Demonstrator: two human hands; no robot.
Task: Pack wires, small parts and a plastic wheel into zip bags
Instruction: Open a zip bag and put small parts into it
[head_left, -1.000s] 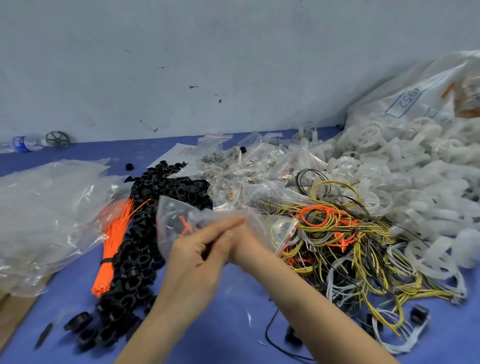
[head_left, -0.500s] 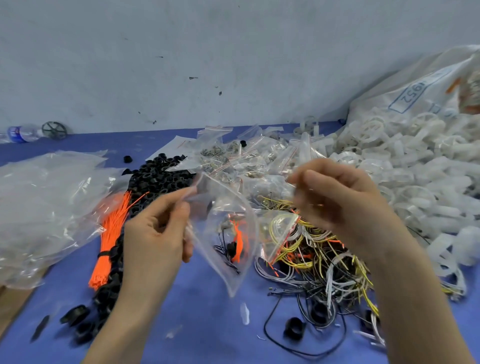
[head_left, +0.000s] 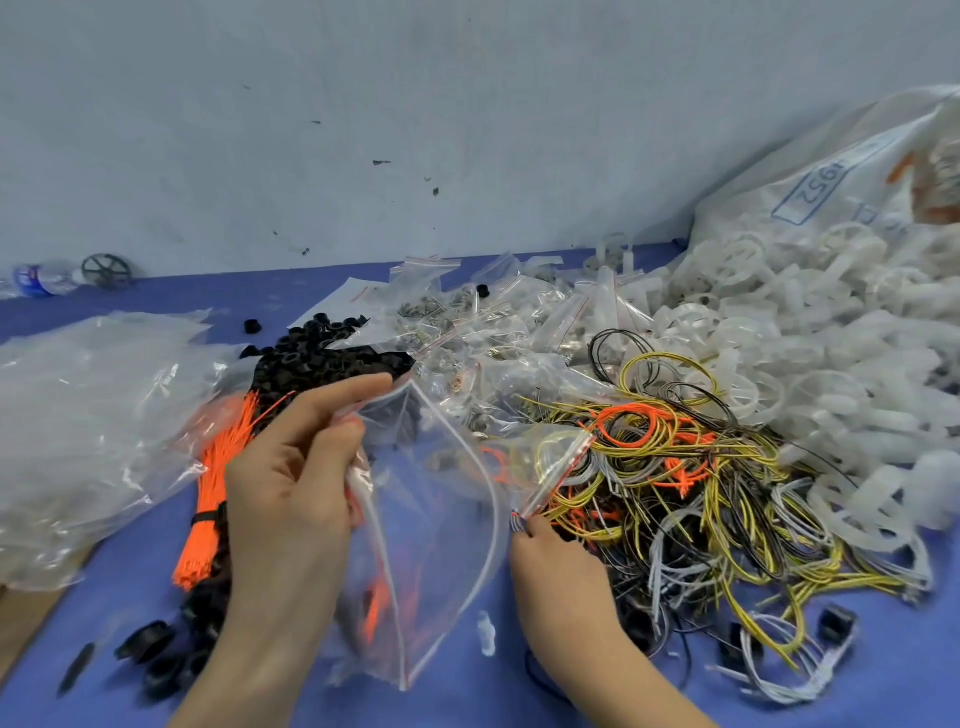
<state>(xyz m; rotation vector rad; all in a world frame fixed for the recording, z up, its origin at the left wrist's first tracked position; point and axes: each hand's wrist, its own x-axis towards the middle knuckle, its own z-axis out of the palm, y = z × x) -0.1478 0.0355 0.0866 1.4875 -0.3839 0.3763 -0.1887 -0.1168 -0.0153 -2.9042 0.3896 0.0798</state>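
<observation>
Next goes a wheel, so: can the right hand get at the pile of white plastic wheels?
Probably yes: the right hand rests at the tangled wires, the white plastic wheels lie uncovered just beyond.

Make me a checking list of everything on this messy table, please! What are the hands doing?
Surface: blue table, mostly covered.
Job's things: open zip bag with orange wire inside; tangled wire pile; white plastic wheels; black small parts.
Clutter: orange wire bundle; crumpled plastic sheeting; small filled bags.
Grippers: left hand holds the zip bag's mouth open; right hand pinches wires at the pile's near edge.
Cables: only the job's loose wires seen.
Surroundings: scuffed wall; water bottle and dark wheel at the far left; white sack at the right.
</observation>
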